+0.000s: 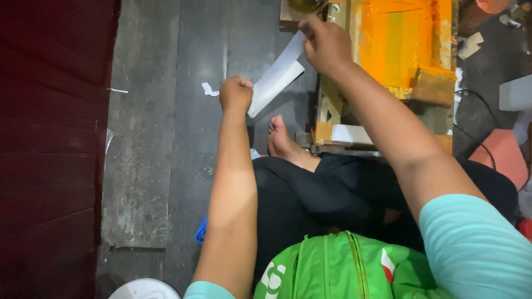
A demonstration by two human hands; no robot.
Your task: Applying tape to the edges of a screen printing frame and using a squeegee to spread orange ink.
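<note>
A white strip of paper (277,77) stretches between both hands above the dark floor. My left hand (236,93) is closed on the strip's lower end. My right hand (327,43) pinches its upper end next to a wooden frame (328,102) stained with orange ink (399,39). I sit on the floor in black trousers, and my bare foot (284,141) rests just below the strip.
A dark red wall (50,149) runs along the left. A green bag (343,268) lies in my lap. White scraps (209,88) lie on the grey floor. A white round lid (144,289) shows at the bottom edge. Cables and pinkish objects (501,155) crowd the right.
</note>
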